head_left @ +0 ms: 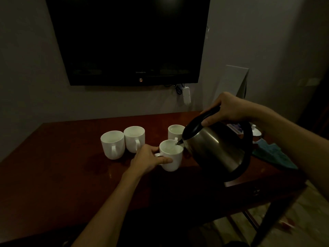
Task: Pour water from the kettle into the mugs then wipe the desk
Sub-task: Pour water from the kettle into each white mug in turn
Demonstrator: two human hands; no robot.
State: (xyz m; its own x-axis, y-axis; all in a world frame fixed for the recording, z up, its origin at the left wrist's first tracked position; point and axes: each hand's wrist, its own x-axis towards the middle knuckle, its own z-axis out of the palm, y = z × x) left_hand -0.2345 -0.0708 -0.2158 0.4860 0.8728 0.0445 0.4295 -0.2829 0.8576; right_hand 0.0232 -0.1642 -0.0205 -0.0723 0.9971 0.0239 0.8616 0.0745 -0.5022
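My right hand (226, 108) grips the black handle of a steel kettle (217, 150), tilted left with its spout over the rim of a white mug (173, 160). My left hand (149, 159) holds that mug by its handle and side on the dark red desk (53, 175). Two more white mugs (113, 144) (134, 138) stand side by side to the left, handles toward me. Another mug (174, 131) stands behind the kettle's spout, partly hidden. A teal cloth (274, 155) lies on the desk's right end.
A black wall-mounted TV (128, 40) hangs above the desk, with a white power strip (186, 95) dangling below it. A small white lidded item (255, 131) sits behind the kettle. Damp patches show on the desk near the left mugs. The desk's right edge drops to the floor.
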